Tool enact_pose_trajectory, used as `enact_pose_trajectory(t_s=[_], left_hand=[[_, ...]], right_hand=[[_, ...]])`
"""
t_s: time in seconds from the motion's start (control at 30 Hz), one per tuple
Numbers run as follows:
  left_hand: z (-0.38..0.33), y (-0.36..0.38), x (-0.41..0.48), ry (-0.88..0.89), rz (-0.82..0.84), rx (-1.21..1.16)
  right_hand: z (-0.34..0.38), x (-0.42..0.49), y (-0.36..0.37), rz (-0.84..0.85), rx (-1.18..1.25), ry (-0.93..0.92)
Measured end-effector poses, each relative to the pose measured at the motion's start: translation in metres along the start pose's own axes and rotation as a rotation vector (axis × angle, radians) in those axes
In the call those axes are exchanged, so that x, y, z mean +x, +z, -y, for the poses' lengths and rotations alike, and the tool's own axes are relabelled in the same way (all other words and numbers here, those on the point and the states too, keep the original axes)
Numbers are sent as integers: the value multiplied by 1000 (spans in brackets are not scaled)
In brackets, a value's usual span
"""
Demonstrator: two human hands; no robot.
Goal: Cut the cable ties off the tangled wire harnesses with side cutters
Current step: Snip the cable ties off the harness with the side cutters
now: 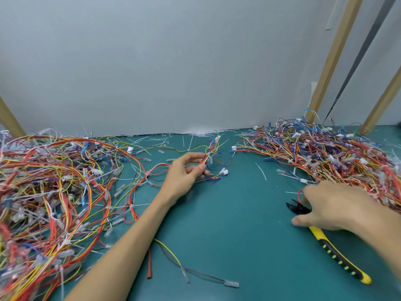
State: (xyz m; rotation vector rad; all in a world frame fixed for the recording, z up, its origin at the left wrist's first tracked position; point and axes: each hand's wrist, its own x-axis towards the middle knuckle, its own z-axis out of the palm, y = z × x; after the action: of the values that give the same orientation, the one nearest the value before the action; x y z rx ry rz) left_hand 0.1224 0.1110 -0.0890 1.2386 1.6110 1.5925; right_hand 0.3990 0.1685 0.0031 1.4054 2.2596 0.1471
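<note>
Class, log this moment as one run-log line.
left hand: holds wire bundle | right hand: over side cutters | side cutters: lying on mat

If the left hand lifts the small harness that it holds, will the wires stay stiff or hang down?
Probably floppy: the small harness bends in loose loops beyond the left hand. Likely light: a fingertip pinch holds it. Its white connector may swing or snag on nearby wires.

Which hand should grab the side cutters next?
Right. The right hand lies over the side cutters on the mat, while the left hand pinches a small wire harness.
</note>
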Motion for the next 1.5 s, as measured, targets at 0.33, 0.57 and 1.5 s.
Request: enact_pose_trajectory(t_s=[0.33, 0.57, 1.5], left_hand=[[-1, 0, 0, 5, 8, 16], [0, -1, 2, -7, 13, 6], [-1, -2, 2, 10, 27, -22]], right_hand=[[9, 9, 5, -134, 5, -17], [14, 7, -9, -499, 112, -120], [112, 90, -6, -549, 1658, -718]])
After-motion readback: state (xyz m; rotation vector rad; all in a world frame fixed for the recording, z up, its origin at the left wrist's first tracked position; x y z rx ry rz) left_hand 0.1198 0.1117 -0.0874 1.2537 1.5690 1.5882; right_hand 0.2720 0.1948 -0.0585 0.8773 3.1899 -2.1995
